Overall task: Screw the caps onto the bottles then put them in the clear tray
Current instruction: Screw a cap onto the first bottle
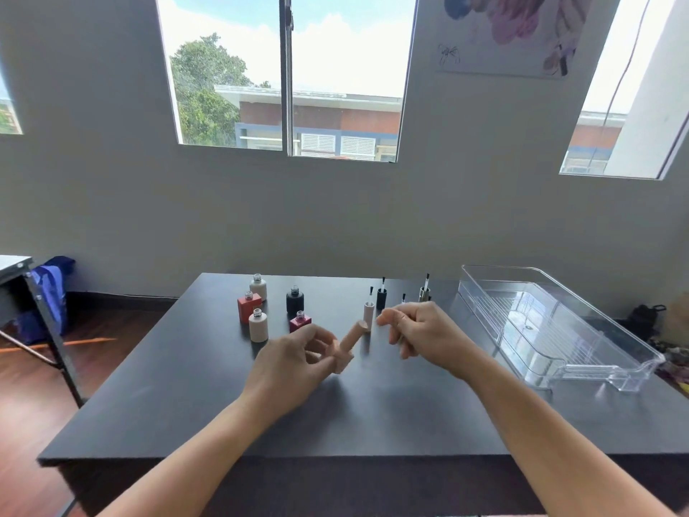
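Note:
My left hand [294,361] holds a peach bottle [345,358] tilted to the right above the dark table [186,404], with its peach cap [354,334] on the neck. My right hand [417,332] hovers just right of the cap, fingers loosely curled and holding nothing. Several uncapped bottles stand at the back left: a cream one [258,287], an orange one [249,305], a black one [295,299], a beige one [258,324] and a magenta one [300,320]. Brush caps stand upside down behind my hands: pink [369,310], black [381,295], gold [425,291]. The clear tray [596,330] is empty at the right.
A grey wall with windows rises behind the table. A folding table leg and blue cloth [48,292] stand at the left over a wooden floor. The tray's near end reaches toward the table's right edge.

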`<state>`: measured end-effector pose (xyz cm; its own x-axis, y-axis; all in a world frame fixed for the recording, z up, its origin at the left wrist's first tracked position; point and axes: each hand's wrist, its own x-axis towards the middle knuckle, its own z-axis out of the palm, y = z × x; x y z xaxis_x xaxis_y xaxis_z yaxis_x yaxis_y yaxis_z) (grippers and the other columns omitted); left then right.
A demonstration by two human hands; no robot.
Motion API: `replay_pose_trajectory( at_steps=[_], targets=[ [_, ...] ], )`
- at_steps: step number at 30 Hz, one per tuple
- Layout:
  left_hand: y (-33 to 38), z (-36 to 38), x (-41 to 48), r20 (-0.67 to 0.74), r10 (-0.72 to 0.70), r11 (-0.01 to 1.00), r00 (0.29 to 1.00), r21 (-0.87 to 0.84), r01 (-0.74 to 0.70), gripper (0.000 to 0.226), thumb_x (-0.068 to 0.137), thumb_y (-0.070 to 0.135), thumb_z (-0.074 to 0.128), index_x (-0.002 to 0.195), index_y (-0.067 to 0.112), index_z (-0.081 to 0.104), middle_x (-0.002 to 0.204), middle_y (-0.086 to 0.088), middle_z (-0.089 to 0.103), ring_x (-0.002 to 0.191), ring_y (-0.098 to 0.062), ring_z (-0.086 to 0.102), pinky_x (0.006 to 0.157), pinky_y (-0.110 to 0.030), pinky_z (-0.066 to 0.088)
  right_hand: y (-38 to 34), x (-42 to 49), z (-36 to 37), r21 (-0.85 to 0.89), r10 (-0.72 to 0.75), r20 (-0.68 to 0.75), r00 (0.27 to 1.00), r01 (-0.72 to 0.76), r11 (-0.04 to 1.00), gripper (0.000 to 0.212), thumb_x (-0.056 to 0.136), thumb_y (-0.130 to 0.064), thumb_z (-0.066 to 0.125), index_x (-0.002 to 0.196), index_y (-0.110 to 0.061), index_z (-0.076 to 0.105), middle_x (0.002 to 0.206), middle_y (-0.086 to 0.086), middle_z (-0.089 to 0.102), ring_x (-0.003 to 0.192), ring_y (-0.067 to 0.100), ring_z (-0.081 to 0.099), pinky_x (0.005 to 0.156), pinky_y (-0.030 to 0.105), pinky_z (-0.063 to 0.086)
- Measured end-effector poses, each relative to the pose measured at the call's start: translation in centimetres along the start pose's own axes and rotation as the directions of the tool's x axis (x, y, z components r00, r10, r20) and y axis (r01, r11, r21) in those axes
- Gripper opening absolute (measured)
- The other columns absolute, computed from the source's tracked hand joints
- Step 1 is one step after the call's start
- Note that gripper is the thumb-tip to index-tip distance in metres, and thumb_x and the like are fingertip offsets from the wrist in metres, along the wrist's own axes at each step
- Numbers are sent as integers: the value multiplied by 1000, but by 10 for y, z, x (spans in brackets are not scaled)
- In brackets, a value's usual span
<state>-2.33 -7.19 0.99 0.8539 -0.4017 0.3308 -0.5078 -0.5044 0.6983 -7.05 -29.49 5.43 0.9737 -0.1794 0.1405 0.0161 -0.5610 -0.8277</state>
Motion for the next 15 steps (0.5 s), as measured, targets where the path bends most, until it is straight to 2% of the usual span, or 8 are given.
replay_pose_trajectory(
  at_steps=[2, 5, 7, 9, 10, 12, 13, 15],
  targets=[
    [-5, 2, 1, 57, -30, 999, 998, 27, 29, 21, 81, 45, 72, 100, 37, 65, 90, 22, 74, 87, 6, 68, 85, -31, 56, 9, 9, 1, -56, 25, -67, 997, -29, 998, 15, 94, -19, 56, 95, -12, 69, 66, 1, 64, 48, 16, 58, 53, 26, 47],
    [-11, 4, 0, 110, -51, 997, 993, 68, 44, 22, 86, 37, 67, 107, 39, 62, 100, 21, 75, 98, -1, 68, 92, -35, 55, 15, 21, 11, -135, 48, -111, 993, -63, 989, 20, 88, -18, 62, 108, -11, 64, 67, 2, 64, 41, 12, 58, 47, 25, 48],
    [-12, 5, -1, 111, -51, 997, 993, 66, 43, 22, 87, 34, 66, 108, 38, 62, 101, 20, 74, 99, -1, 67, 90, -31, 53, 14, 28, 19, -191, 50, -119, 992, -72, 979, 31, 86, -23, 65, 115, -15, 59, 70, 2, 67, 38, 11, 59, 49, 26, 50],
    [-12, 5, -3, 91, -29, 997, 995, 67, 23, 21, 86, 32, 66, 105, 39, 64, 97, 20, 71, 93, 0, 64, 81, -20, 49, 13, 34, 27, -221, 46, -131, 990, -75, 972, 41, 84, -27, 67, 122, -18, 56, 76, 3, 68, 43, 15, 62, 59, 29, 54],
    [-12, 4, -3, 77, -15, 997, 997, 70, 10, 21, 85, 30, 68, 104, 38, 65, 93, 20, 69, 91, 0, 62, 75, -14, 44, 13, 37, 31, -239, 40, -143, 989, -74, 968, 43, 84, -29, 66, 124, -17, 55, 79, 3, 69, 51, 17, 66, 68, 31, 55],
    [-12, 3, -5, 62, -5, 998, 998, 62, 1, 20, 85, 26, 71, 103, 36, 68, 88, 19, 66, 87, -1, 59, 70, -10, 39, 12, 43, 36, -276, 38, -175, 984, -86, 957, 46, 85, -32, 66, 126, -15, 56, 92, 5, 71, 83, 23, 69, 86, 32, 51],
    [-12, 2, -6, 62, -10, 999, 998, 54, 6, 20, 85, 25, 71, 101, 35, 68, 86, 19, 66, 85, -1, 59, 69, -10, 39, 11, 46, 37, -284, 44, -186, 982, -96, 954, 47, 85, -32, 66, 127, -14, 57, 103, 7, 71, 97, 26, 67, 91, 33, 49],
    [-13, 2, -7, 64, -17, 999, 998, 40, 14, 19, 84, 25, 72, 98, 36, 67, 82, 17, 67, 82, -2, 59, 68, -13, 39, 9, 49, 40, -283, 58, -196, 979, -114, 952, 41, 86, -30, 65, 123, -12, 60, 111, 7, 70, 107, 28, 63, 91, 32, 46]
  ],
)
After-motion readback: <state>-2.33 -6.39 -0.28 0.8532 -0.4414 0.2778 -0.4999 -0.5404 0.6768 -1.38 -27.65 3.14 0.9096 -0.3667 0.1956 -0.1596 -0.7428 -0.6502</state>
